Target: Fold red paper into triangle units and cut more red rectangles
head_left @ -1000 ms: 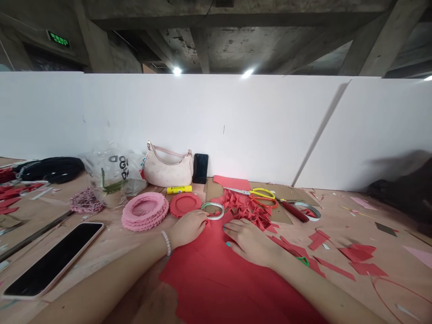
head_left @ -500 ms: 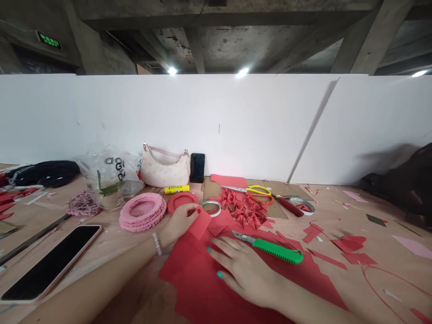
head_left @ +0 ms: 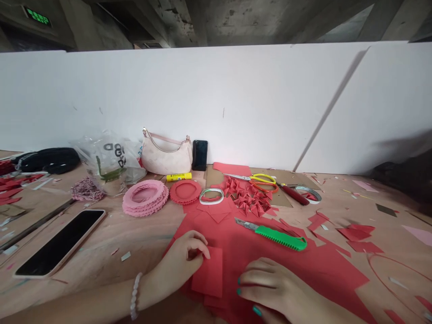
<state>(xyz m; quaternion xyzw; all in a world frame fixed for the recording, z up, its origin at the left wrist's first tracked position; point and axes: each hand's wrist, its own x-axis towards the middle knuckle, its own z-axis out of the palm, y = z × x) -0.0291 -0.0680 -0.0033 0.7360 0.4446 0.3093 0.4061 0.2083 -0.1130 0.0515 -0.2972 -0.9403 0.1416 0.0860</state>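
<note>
My left hand [head_left: 180,263], with a beaded bracelet at the wrist, pinches a small rectangular piece of red paper [head_left: 213,274] at its upper left edge. That piece lies over a large red paper sheet [head_left: 232,240] on the table. Resting on the same sheet, my right hand [head_left: 275,283] has its fingers stretched and slightly bent, with nothing visible in them. A green utility knife [head_left: 281,237] lies beyond the right hand, its blade out and pointing left. Folded red paper pieces [head_left: 248,198] are heaped farther back, next to a roll of tape [head_left: 211,196].
Scissors [head_left: 259,180], a red-handled tool [head_left: 293,194] and another tape roll [head_left: 312,195] lie at the back. Pink paper rings [head_left: 146,198], a red ring [head_left: 185,192], a glue stick [head_left: 178,177] and a phone [head_left: 60,243] are on the left. A handbag [head_left: 167,155] leans against the white wall.
My left hand has drawn the small red paper toward me, from near the tape roll onto the sheet's near part. My right hand has moved nearer and right. The view has tilted down.
</note>
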